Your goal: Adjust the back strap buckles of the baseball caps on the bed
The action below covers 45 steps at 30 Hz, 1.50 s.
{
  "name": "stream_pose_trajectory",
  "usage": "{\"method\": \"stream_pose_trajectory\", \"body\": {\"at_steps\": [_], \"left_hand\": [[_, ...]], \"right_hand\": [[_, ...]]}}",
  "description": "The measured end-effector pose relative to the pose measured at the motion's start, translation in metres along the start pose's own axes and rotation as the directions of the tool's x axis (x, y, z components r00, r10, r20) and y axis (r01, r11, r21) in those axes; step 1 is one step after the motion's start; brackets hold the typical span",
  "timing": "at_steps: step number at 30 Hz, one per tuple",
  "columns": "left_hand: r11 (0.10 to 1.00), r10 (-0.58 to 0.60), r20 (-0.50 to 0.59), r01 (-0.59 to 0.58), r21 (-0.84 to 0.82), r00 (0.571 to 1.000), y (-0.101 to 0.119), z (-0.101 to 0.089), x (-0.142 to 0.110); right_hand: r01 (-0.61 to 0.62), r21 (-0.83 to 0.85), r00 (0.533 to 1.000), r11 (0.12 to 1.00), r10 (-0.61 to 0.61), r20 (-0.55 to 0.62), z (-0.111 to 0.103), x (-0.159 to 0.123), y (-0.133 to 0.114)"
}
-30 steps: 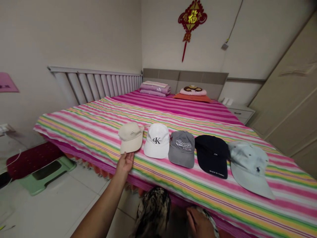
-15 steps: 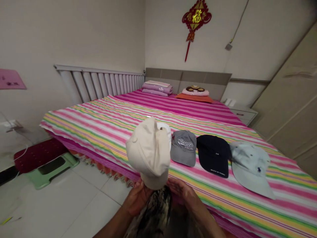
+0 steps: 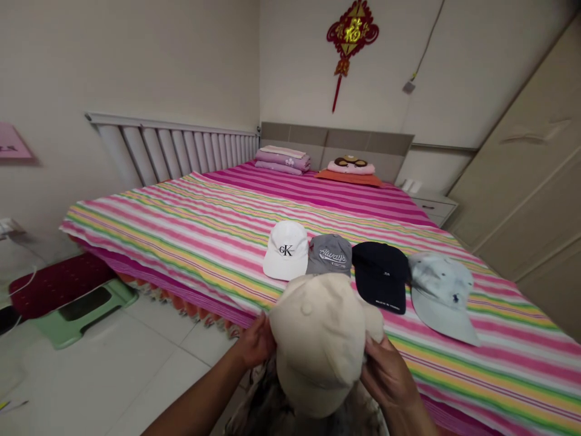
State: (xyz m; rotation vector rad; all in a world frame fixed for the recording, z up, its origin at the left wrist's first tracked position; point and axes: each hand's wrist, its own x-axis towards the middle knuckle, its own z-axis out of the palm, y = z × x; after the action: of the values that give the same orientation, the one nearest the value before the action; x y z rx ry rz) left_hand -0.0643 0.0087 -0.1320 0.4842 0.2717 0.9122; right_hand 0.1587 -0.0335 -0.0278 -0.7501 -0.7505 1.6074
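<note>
Between my two hands is a cream baseball cap (image 3: pixel 315 333), held in front of my body near the bed's edge. My left hand (image 3: pixel 258 344) is closed on its left side, with the fingertips partly behind the cloth. My right hand (image 3: pixel 389 370) pinches the right side, thumb toward me. Beyond it on the bed lie other caps in a row: a white cap (image 3: pixel 287 249) with dark letters, a grey cap (image 3: pixel 330 251) with white script, a black cap (image 3: pixel 382 275), and a pale blue-white cap (image 3: pixel 442 297) at the right. The cream cap hides the grey cap's lower part.
The caps lie on a striped bedspread (image 3: pixel 181 224). Folded bedding (image 3: pixel 282 160) and a pillow stack (image 3: pixel 349 169) sit by the headboard (image 3: pixel 367 142). A green plastic stool (image 3: pixel 97 309) stands on the tiled floor at left, near a dark red mat (image 3: pixel 63 281).
The cream cap has moved right and down toward me and turned. My hands have gone from its bottom to its two sides. The white cap now shows fully.
</note>
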Motion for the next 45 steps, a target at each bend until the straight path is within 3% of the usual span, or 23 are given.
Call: {"method": "stream_pose_trajectory", "body": {"at_steps": [3,10,15,19,23,29,36,38,45], "left_hand": [[0.997,-0.032,-0.019,0.034,0.067,0.999,0.010,0.022,0.018],[0.979,0.111,0.014,-0.112,0.171,0.994,0.021,0.067,0.034],[0.959,0.027,0.018,-0.031,0.283,0.999,0.024,0.091,0.030],[0.925,-0.061,0.001,0.056,0.375,0.998,0.021,0.111,0.026],[0.858,-0.089,-0.021,0.087,0.505,0.996,0.019,0.122,0.025],[0.707,-0.022,0.026,-0.003,0.707,0.999,0.025,0.133,0.022],[0.564,-0.001,0.054,-0.044,0.825,0.999,0.030,0.158,0.017],[0.571,0.000,0.052,-0.043,0.820,0.999,0.029,0.159,0.016],[0.732,-0.077,0.044,0.026,0.681,0.996,0.028,0.158,0.014]], "right_hand": [[0.007,-0.111,1.000,0.994,-0.005,0.021,-0.013,-0.007,0.003],[0.020,-0.276,0.998,0.961,-0.035,-0.047,-0.040,-0.031,-0.004],[-0.021,-0.314,1.000,0.949,0.027,0.015,-0.049,-0.047,-0.020],[-0.067,-0.277,0.993,0.959,0.092,0.079,-0.041,-0.049,-0.031],[-0.006,-0.195,0.992,0.981,0.030,0.124,-0.026,-0.047,-0.034],[0.063,-0.042,0.995,0.997,-0.059,0.084,-0.015,-0.048,-0.035],[0.034,-0.123,0.999,0.992,-0.029,0.047,-0.002,-0.047,-0.039],[0.036,-0.162,0.999,0.986,-0.029,0.042,0.002,-0.048,-0.042],[0.076,-0.312,0.997,0.947,-0.078,0.005,0.011,-0.051,-0.057]]}}
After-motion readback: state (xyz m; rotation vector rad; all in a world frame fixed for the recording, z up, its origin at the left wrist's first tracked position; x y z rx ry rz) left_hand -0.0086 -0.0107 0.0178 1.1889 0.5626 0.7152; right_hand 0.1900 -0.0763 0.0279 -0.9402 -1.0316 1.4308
